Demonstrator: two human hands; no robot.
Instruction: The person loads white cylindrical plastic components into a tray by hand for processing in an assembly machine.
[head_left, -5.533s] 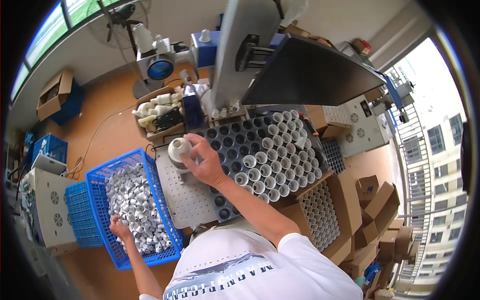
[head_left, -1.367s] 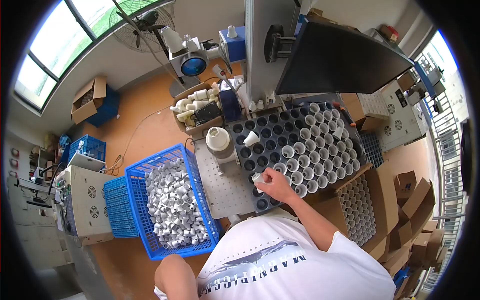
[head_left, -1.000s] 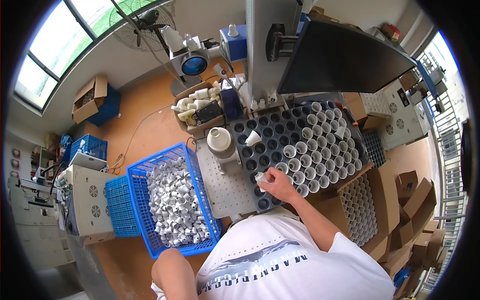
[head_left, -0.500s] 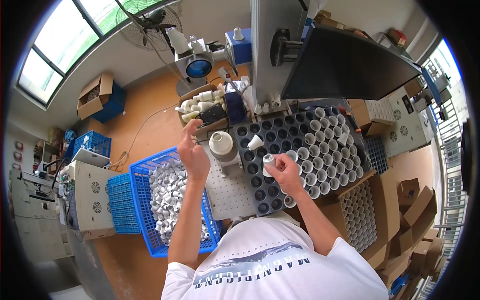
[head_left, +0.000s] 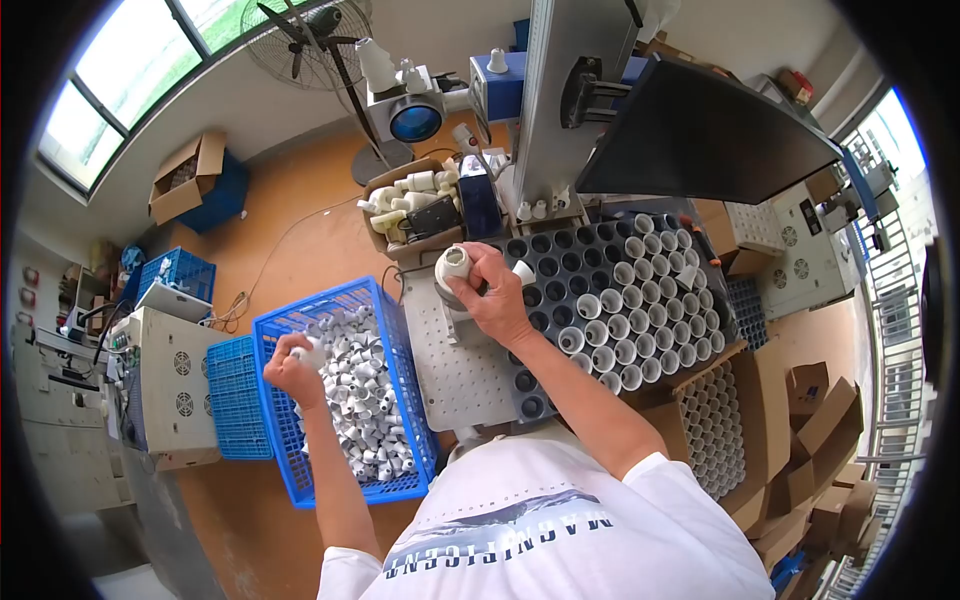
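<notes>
My right hand [head_left: 497, 298] is closed around a white plastic cup-shaped part [head_left: 456, 262], its open end facing up, right at the round fixture [head_left: 449, 300] on the perforated metal plate [head_left: 462, 385]. My fingers hide much of the fixture. Over the left side of the blue basket [head_left: 391, 330], my left hand [head_left: 293, 374] grips another white plastic part [head_left: 313, 354], partly covered by the fingers. Many similar small white parts [head_left: 365, 410] fill that basket. Just right of my right hand, a white cup [head_left: 523, 271] lies tilted on the black tray [head_left: 528, 382].
Rows of white cups [head_left: 650, 320] stand in the tray's right side. A monitor [head_left: 710, 130] and a metal column [head_left: 548, 110] rise behind it. At the back, a carton [head_left: 425, 240] holds cream-coloured pieces near a lens unit [head_left: 415, 122]. Another carton [head_left: 710, 425] with cups sits at right.
My right hand has moved left from over the tray to the fixture with a white part. My left hand has moved from beside the fixture to over the basket and now holds a part.
</notes>
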